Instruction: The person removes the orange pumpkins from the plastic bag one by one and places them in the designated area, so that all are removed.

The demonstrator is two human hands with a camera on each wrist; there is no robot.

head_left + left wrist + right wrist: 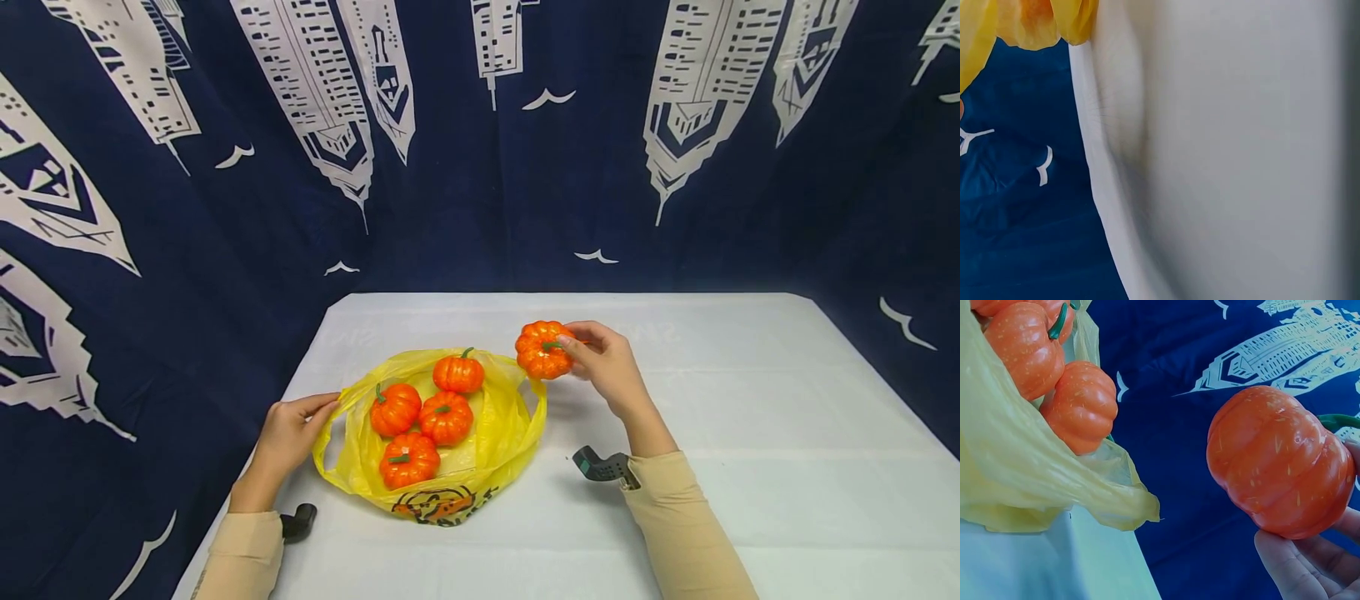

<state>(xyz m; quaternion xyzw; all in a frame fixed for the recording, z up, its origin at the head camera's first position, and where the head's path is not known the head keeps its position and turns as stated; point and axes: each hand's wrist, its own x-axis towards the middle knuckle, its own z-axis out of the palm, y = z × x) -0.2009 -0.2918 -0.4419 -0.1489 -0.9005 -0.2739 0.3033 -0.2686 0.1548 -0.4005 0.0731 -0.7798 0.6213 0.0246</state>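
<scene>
A yellow plastic bag (pixel 495 425) lies spread with its mouth up, and several small orange pumpkins (pixel 446 419) with green stems sit inside it. My left hand (pixel 291 435) pinches the bag's handle at its left edge. At the bag's right rim, my right hand (pixel 603 367) grips another orange pumpkin (pixel 1282 462) between thumb and fingers, raised above the table. The right wrist view shows this pumpkin apart from the bag's handle. Only a sliver of the bag (pixel 1022 37) appears in the left wrist view, where the hand is nearly all out of frame.
A white-covered table (pixel 735 400) carries the bag on its left half. Behind it hangs a dark blue cloth (pixel 495 208) printed with white buildings and birds. Black wrist cameras (pixel 600 464) stick out from both sleeves.
</scene>
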